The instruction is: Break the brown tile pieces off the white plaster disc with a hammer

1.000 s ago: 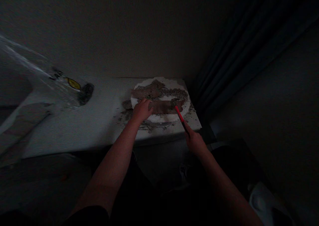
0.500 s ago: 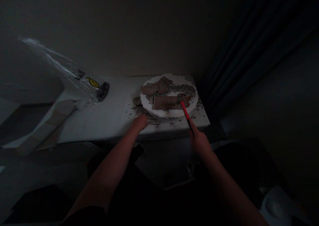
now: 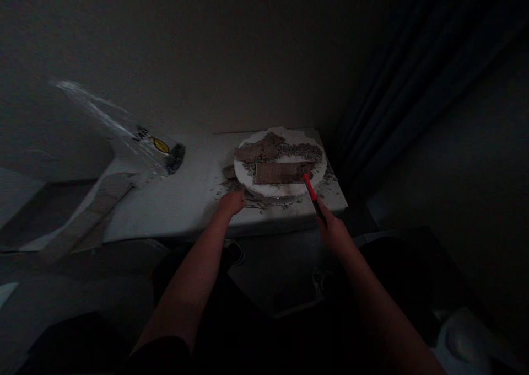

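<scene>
The right grip (image 3: 333, 229) holds a red-handled hammer (image 3: 311, 190), its head on a brown slab (image 3: 279, 172) lying on a white disc (image 3: 273, 192). The left grip (image 3: 232, 202) rests on the desk (image 3: 177, 198) just near-left of the disc, among crumbs.

Single head view, looking forward-down at low bench (image 3: 177, 204), mid-distance.

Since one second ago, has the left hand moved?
Yes. The left hand drew back toward the person, off the brown slab on the white disc, onto the table by the disc's near-left edge.
</scene>
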`<state>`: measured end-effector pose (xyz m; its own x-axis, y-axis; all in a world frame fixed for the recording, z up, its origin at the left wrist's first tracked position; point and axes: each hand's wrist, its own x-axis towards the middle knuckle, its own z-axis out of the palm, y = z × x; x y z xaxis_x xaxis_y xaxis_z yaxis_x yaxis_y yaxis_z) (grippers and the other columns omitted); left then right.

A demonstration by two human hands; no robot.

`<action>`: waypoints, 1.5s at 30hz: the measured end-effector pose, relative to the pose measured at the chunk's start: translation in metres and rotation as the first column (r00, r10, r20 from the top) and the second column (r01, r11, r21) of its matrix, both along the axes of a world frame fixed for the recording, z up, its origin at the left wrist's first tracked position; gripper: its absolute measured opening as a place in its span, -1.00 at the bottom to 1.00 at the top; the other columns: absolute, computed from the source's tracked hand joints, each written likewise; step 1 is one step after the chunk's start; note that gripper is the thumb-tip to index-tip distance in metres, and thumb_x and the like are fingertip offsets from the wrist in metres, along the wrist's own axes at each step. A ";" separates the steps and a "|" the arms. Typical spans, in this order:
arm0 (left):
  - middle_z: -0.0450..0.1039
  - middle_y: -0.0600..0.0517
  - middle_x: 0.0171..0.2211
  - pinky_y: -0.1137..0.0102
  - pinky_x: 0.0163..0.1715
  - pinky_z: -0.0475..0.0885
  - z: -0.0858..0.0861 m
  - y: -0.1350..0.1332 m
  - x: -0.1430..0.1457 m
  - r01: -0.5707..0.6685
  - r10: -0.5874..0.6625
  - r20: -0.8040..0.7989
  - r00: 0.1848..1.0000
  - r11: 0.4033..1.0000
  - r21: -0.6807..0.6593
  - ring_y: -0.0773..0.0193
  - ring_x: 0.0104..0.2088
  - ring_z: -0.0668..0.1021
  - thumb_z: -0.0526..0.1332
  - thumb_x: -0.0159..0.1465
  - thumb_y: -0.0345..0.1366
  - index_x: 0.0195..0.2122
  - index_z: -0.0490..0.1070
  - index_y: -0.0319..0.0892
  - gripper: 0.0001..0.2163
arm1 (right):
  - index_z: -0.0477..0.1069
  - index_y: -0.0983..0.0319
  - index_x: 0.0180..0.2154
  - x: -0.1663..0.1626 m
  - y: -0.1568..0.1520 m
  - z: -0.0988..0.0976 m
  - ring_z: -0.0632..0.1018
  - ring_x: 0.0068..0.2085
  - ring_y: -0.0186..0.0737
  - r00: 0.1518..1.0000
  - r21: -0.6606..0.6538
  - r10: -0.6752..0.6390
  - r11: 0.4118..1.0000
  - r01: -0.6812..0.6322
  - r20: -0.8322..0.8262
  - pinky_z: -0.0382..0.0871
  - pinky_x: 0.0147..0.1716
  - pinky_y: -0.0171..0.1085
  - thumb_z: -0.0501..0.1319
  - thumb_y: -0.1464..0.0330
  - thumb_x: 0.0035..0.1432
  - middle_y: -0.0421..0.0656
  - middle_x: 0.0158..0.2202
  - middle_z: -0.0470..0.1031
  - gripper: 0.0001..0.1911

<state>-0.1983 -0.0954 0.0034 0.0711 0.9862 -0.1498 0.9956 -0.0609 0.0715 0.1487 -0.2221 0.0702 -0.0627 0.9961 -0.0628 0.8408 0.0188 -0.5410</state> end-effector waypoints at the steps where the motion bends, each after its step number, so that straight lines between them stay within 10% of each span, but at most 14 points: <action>1: 0.56 -0.11 -0.28 0.34 -0.34 0.37 0.009 0.002 -0.003 -0.051 0.050 0.024 0.998 0.998 0.033 0.08 -0.24 0.58 0.23 0.15 -0.27 -0.27 0.48 -0.13 -0.86 | 0.00 0.18 0.39 0.001 0.000 0.001 0.63 -0.17 -0.04 0.999 0.010 -0.002 1.000 0.002 -0.037 0.42 -0.18 -0.23 0.01 0.35 0.34 0.02 -0.14 0.62 -0.38; 4: 0.54 -0.04 -0.37 0.38 -0.37 0.35 0.036 0.011 0.001 -0.144 0.103 0.208 0.973 0.971 0.191 0.16 -0.32 0.55 0.24 0.11 -0.29 -0.32 0.46 -0.13 -0.89 | 0.02 0.19 0.39 0.006 0.001 0.004 0.62 -0.12 -0.04 0.992 0.042 -0.025 0.999 0.030 -0.128 0.43 -0.14 -0.22 0.02 0.34 0.33 0.03 -0.08 0.60 -0.37; 8: 0.52 0.01 -0.40 0.41 -0.33 0.37 0.057 0.028 0.051 -0.057 -0.131 0.507 0.852 0.939 0.338 0.26 -0.38 0.51 0.22 0.10 -0.35 -0.36 0.48 -0.18 -0.91 | -0.05 0.18 0.40 0.012 0.006 0.006 0.62 -0.09 -0.01 0.986 0.073 -0.061 0.995 0.073 -0.154 0.44 -0.11 -0.17 0.03 0.34 0.31 0.04 -0.05 0.59 -0.33; 13: 0.54 0.01 -0.39 0.42 -0.31 0.40 0.046 0.054 0.127 0.104 -0.286 0.647 0.707 0.947 0.304 0.29 -0.38 0.52 0.22 0.15 -0.35 -0.36 0.52 -0.21 -0.90 | 0.04 0.18 0.38 0.019 0.008 -0.003 0.62 -0.11 -0.05 0.977 0.037 -0.074 0.996 0.083 -0.199 0.44 -0.12 -0.20 0.03 0.34 0.31 0.03 -0.04 0.58 -0.37; 19: 0.60 -0.02 -0.31 0.38 -0.22 0.43 0.030 0.075 0.148 0.159 -0.242 0.750 0.615 0.970 0.182 0.25 -0.31 0.57 0.24 0.22 -0.28 -0.28 0.57 -0.22 -0.85 | 0.03 0.18 0.38 0.024 0.011 -0.009 0.62 -0.15 -0.08 0.968 -0.025 -0.119 0.993 0.116 -0.223 0.42 -0.17 -0.22 0.01 0.33 0.32 0.01 -0.08 0.59 -0.37; 45: 0.53 -0.02 -0.36 0.36 -0.22 0.36 0.024 0.082 0.158 0.207 -0.330 0.614 0.717 0.942 0.265 0.23 -0.32 0.50 0.14 0.31 -0.15 -0.37 0.51 -0.22 -0.73 | -0.05 0.18 0.40 0.028 0.013 -0.012 0.62 -0.29 -0.10 0.963 -0.081 -0.131 0.990 0.115 -0.235 0.43 -0.30 -0.25 0.01 0.31 0.32 -0.03 -0.21 0.61 -0.34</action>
